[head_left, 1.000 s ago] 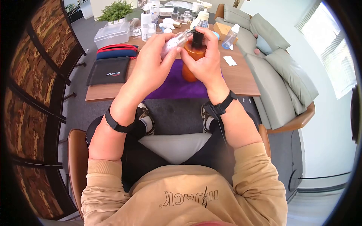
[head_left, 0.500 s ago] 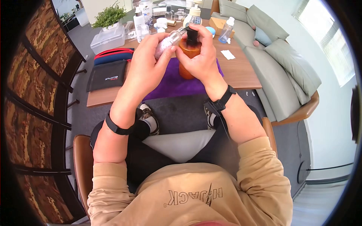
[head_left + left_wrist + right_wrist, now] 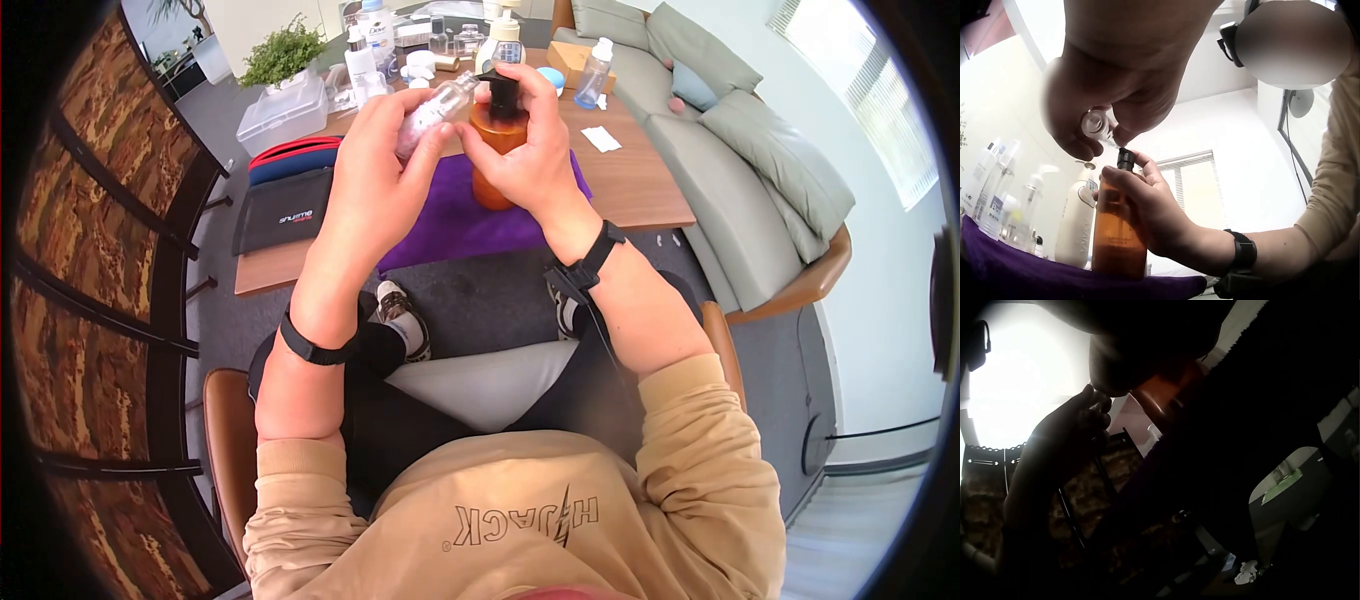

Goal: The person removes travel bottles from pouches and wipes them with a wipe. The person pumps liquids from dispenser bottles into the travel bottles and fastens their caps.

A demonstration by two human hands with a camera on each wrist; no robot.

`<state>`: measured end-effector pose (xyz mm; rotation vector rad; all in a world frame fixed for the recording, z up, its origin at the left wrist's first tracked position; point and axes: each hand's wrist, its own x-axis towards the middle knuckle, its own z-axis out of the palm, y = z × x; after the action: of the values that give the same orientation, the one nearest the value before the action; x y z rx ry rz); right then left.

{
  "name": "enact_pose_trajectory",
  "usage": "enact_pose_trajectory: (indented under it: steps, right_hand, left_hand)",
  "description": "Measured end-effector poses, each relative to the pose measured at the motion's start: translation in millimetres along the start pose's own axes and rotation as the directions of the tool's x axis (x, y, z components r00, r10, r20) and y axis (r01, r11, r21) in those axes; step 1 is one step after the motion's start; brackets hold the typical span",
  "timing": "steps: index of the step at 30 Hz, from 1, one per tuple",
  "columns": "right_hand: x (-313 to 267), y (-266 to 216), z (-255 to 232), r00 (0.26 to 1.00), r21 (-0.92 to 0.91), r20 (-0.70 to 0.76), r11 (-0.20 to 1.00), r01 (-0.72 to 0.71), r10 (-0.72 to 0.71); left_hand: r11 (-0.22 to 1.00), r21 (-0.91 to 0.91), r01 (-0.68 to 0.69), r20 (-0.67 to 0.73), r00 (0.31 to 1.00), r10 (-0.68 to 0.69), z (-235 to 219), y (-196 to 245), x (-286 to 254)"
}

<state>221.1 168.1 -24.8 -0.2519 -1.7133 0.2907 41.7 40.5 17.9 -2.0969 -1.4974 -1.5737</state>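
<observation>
In the head view my left hand point(image 3: 380, 155) grips a small clear bottle point(image 3: 430, 118) with whitish marking, tilted, its neck right at the black pump head point(image 3: 503, 98) of an amber pump bottle point(image 3: 493, 185). My right hand point(image 3: 525, 150) holds the amber bottle near its top, thumb on the near side and fingers up around the pump. The left wrist view shows the amber bottle point(image 3: 1119, 244) upright on a purple cloth point(image 3: 1054, 275), dark liquid low inside it. Above it, the clear bottle's round base point(image 3: 1094, 125) shows between the left fingers. The right wrist view is very dark.
Behind the hands stand several bottles and jars, including a white pump bottle point(image 3: 505, 40). A clear bottle with blue liquid point(image 3: 594, 75), a cardboard box point(image 3: 570, 62) and a white paper point(image 3: 601, 139) lie to the right. Dark pouches point(image 3: 285, 205) and a clear plastic box point(image 3: 285, 110) are left.
The head view has turned a little, so the table and both hands appear shifted left. Both hands keep hold of their bottles, with the clear bottle's neck still close to the pump head.
</observation>
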Motion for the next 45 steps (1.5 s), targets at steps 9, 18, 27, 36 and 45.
enact_pose_trajectory:
  steps: [9,18,27,36,45]
  right_hand:
    - [-0.6,-2.8,1.5,1.0,-0.022,-0.017,1.0,0.006,-0.006]
    - [-1.2,-1.5,1.2,1.0,-0.006,-0.006,1.0,-0.006,0.006]
    - [-1.8,-1.1,0.8,1.0,-0.011,-0.012,1.0,0.003,-0.003]
    - [-1.8,-1.6,0.7,1.0,0.004,-0.021,1.0,0.006,-0.006]
    - [-1.2,0.3,-0.8,1.0,-0.012,-0.008,1.0,-0.002,0.002]
  left_hand:
    - [1.0,-0.012,0.004,-0.001,1.0,-0.004,-0.6,0.9,0.5]
    - [1.0,-0.005,0.003,-0.002,1.0,-0.003,-0.5,2.9,-0.1]
    - [1.0,-0.002,0.006,0.002,1.0,-0.006,-0.1,4.1,0.2]
    - [0.999,-0.003,0.034,0.04,0.999,-0.034,0.6,7.3,-0.7]
    - [1.0,0.007,0.015,0.035,0.999,-0.015,1.5,4.7,-1.3]
